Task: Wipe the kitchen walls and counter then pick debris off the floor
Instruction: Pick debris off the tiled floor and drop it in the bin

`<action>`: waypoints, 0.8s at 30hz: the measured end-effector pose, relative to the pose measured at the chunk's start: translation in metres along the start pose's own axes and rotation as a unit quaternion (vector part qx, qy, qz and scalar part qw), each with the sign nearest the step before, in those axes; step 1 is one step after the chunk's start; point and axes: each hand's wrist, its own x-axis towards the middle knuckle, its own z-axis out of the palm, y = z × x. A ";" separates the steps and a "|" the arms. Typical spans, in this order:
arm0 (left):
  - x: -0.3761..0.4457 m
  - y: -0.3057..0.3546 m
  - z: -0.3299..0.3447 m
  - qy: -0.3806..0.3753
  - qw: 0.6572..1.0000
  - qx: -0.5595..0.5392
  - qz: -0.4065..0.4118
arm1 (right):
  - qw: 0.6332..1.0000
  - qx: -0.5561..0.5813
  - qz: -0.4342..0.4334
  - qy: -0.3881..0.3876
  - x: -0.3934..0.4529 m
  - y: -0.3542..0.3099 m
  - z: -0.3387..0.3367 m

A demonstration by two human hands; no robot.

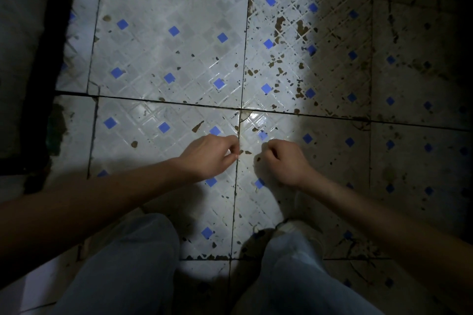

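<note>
I look straight down at a white tiled floor (166, 54) with small blue squares, lit by a patch of light. Brown debris flecks (280, 22) lie scattered over it, thickest on the upper right tile. My left hand (208, 157) hovers low over the floor with its fingers curled and fingertips pinched together near a grout line. Whether a fleck sits between the fingertips is too small to tell. My right hand (284, 162) is beside it, fingers curled under, close to small brown bits (247, 152) lying between the two hands.
My knees in grey trousers (133, 263) fill the bottom of the view, with a pale shoe (289, 226) under the right one. A dark strip (51, 46) runs along the left edge of the floor. The right side lies in deep shadow.
</note>
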 end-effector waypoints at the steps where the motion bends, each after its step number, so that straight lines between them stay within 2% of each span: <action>1: 0.000 0.001 0.001 -0.007 1.000 0.007 0.002 | 1.000 0.006 -0.001 0.004 -0.001 0.002 0.000; 7: 0.004 0.005 0.008 -0.024 0.999 0.014 0.033 | 1.000 0.023 -0.013 0.015 -0.005 0.015 -0.002; 15: 0.010 0.022 0.015 -0.033 0.997 0.023 0.066 | 0.996 0.081 0.021 0.015 -0.016 0.026 -0.013; 20: 0.014 0.028 0.017 -0.027 0.996 0.051 0.066 | 0.995 0.057 0.064 0.041 -0.021 0.034 -0.016; 24: 0.017 0.029 0.018 -0.026 0.995 0.067 0.068 | 0.995 0.063 0.066 0.046 -0.022 0.034 -0.018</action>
